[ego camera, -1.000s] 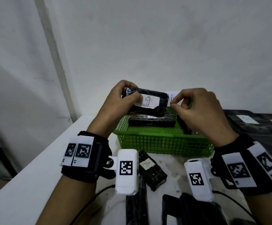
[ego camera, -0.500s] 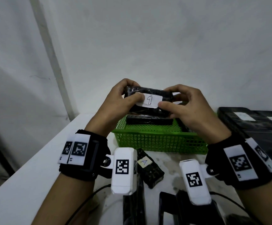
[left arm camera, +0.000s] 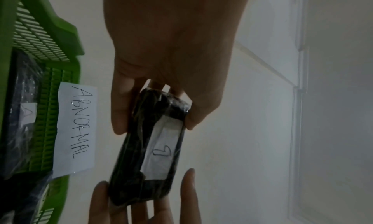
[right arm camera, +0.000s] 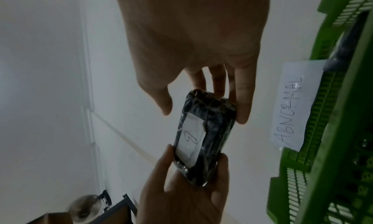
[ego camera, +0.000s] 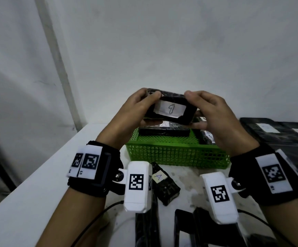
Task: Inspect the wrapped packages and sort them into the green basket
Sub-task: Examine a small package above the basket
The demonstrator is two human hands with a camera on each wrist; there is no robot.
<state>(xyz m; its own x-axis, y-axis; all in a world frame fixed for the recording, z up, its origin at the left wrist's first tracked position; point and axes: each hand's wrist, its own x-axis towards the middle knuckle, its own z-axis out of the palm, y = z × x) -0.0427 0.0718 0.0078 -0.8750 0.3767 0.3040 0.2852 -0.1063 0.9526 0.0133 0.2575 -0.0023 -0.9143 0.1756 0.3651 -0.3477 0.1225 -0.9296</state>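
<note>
Package "1" [ego camera: 169, 109], black film wrap: you pinch its ends w/ left hand [ego camera: 135, 111] & right hand [ego camera: 214, 120] over green basket [ego camera: 176, 154] tagged ABNORMAL; slick wrap, fingertip-only hold, so a slip could drop it in unsorted.

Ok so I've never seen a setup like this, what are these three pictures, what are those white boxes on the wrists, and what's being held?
There is no robot here: a person works with bare hands. The wide picture comes from a camera on the head, looking down. The other two come from the white boxes strapped to the wrists, which are cameras looking along each hand; the black-and-white squares are printed markers.

The left hand and the right hand each grip one end of a black wrapped package with a white label marked with one handwritten character. They hold it above the green basket, which already contains other black packages and carries a paper sign reading ABNORMAL.

On the white table, a smaller package marked A lies in front of the basket, and flat black packages lie to the right.
</note>
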